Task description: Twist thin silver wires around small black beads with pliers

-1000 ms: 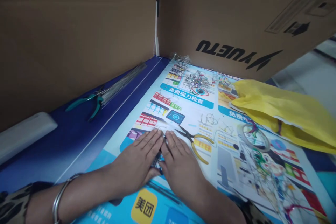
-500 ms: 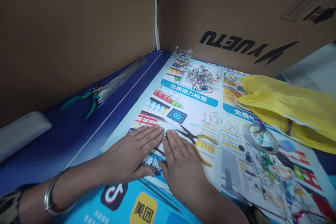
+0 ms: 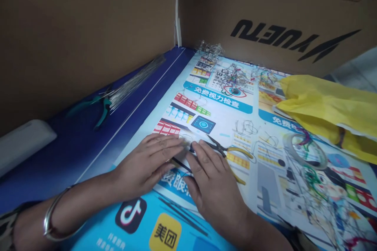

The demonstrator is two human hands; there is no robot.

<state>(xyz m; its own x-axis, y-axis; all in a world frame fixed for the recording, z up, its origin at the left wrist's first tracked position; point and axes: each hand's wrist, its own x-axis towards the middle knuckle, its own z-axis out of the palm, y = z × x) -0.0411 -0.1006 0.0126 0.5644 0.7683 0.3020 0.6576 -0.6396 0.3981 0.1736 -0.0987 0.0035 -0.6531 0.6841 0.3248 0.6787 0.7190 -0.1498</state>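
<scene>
My left hand (image 3: 149, 162) is over the printed poster (image 3: 141, 208), palm down with its fingers stretched out and its thumb below them. My right hand (image 3: 216, 180) reaches in from the other side, fingers extended over the poster. A narrow gap separates the two sets of fingertips. Thin wire shows faintly by the left fingertips, though blur and the hands hide most of it. Pliers with yellow handles (image 3: 240, 151) lie just beyond my right hand, which partly covers them.
Cardboard panels (image 3: 88, 27) wall in the back and left. Teal-handled pliers (image 3: 103, 114) and a bundle of straight wires (image 3: 132, 84) lie at left, near a white box (image 3: 26, 141). Tangled wire (image 3: 234, 76), a tape roll (image 3: 321, 160) and a yellow bag (image 3: 324, 98) are at right.
The view has shifted, so the scene sits further right and higher. My hands, pressed flat with fingertips together earlier, have drawn slightly apart, and the left appears a little raised.
</scene>
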